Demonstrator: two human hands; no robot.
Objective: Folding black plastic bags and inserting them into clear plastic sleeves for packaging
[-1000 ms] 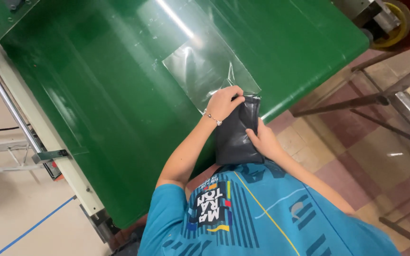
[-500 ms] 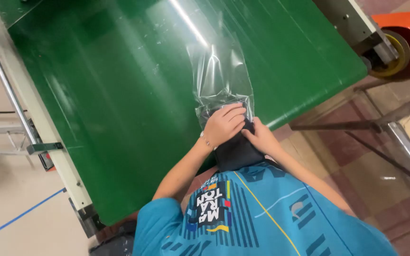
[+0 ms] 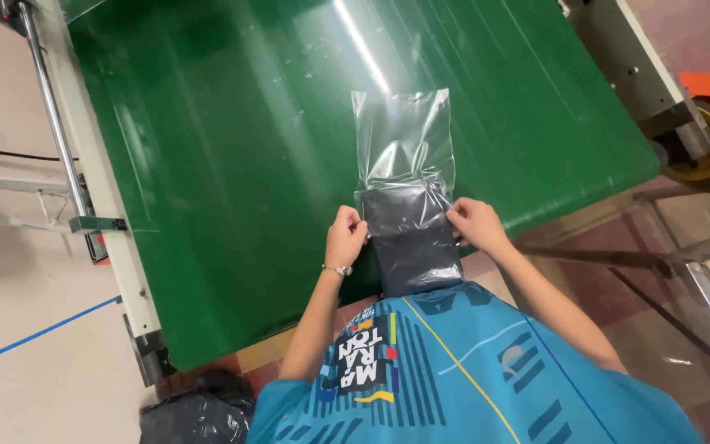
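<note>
A clear plastic bag (image 3: 404, 140) lies flat on the green conveyor belt (image 3: 232, 156), its open mouth toward me. A folded dark garment (image 3: 414, 238) is partly inside the bag's mouth, its near end hanging over the belt's edge. My left hand (image 3: 345, 237) pinches the left edge of the bag's mouth beside the garment; a watch is on that wrist. My right hand (image 3: 474, 224) grips the right edge of the mouth. I wear a blue patterned shirt (image 3: 454, 370).
The belt's white side frame (image 3: 104, 189) with a metal rail runs along the left. An orange wheel and machine frame (image 3: 700, 140) stand at the right. A dark plastic bag (image 3: 199, 411) lies on the floor near my left side. Metal bars (image 3: 667, 271) cross the tiled floor at right.
The clear bag has been laid out flat and straight on the belt. Both hands moved from on top of the garment to the two sides of the bag's mouth, with the garment now partly inside.
</note>
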